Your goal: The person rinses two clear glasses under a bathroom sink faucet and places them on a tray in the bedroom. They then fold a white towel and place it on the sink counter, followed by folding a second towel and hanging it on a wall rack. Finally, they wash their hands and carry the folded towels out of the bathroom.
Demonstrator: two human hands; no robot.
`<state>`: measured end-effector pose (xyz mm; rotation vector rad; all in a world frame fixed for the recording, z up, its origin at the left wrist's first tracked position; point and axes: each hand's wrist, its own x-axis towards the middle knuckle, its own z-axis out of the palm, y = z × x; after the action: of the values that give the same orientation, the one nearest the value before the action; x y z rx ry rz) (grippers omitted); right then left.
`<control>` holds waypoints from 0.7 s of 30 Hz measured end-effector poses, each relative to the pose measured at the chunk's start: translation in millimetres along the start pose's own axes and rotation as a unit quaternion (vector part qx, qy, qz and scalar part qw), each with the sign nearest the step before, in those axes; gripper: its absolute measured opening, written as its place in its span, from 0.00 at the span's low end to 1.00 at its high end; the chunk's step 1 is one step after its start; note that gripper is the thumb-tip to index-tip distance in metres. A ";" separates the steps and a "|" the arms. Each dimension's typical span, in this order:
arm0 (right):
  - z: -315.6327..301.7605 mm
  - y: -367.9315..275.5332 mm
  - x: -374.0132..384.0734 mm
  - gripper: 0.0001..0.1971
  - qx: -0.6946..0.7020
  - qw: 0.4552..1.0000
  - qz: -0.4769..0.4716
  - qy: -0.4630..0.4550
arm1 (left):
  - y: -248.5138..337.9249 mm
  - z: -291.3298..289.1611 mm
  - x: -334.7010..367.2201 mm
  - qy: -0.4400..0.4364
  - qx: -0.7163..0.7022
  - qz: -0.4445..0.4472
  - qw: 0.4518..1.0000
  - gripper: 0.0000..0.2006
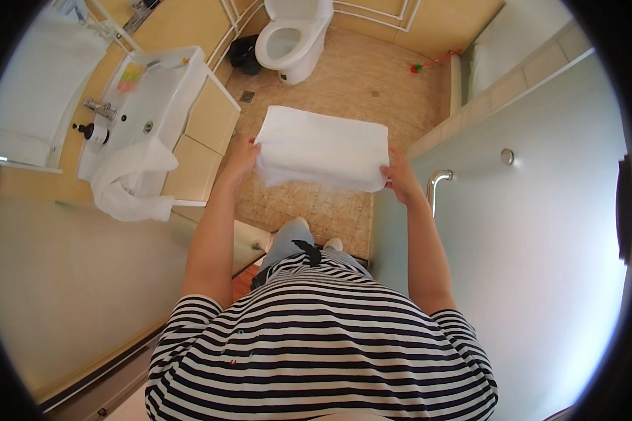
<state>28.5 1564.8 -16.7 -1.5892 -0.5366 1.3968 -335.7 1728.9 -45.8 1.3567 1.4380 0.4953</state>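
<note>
A white towel (321,146), folded into a rectangle, is held out level in front of me above the tiled floor. My left hand (243,158) is closed on its left edge, and my right hand (400,175) grips the right edge near the lower corner. The fingers of both hands are partly hidden under the cloth. A second white towel (130,181) lies crumpled over the near end of the sink, apart from my hands.
To the left is a white sink (137,105) with a tap (100,108) and a dark pump bottle (93,133). A toilet (288,43) and a black bin bag (244,55) stand ahead. A frosted glass door (512,252) with a metal handle (437,184) is close on my right.
</note>
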 end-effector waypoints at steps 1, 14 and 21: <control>5.1 -6.6 2.6 0.31 -0.019 0.999 -0.026 0.012 | -5.6 -2.6 4.8 0.051 0.027 0.039 0.998 0.19; 105.9 -101.6 103.7 0.26 -0.466 0.858 -0.193 -0.099 | 52.1 -98.0 36.3 0.057 0.169 0.161 0.971 0.20; 196.1 -149.0 193.3 0.13 -0.562 0.744 -0.321 -0.164 | 44.0 -164.8 67.4 0.267 0.205 0.263 0.904 0.14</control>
<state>-68.5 1860.3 19.9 -1.6800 -2.2265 0.7519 -444.8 1858.4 24.8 2.0851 1.6631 1.0168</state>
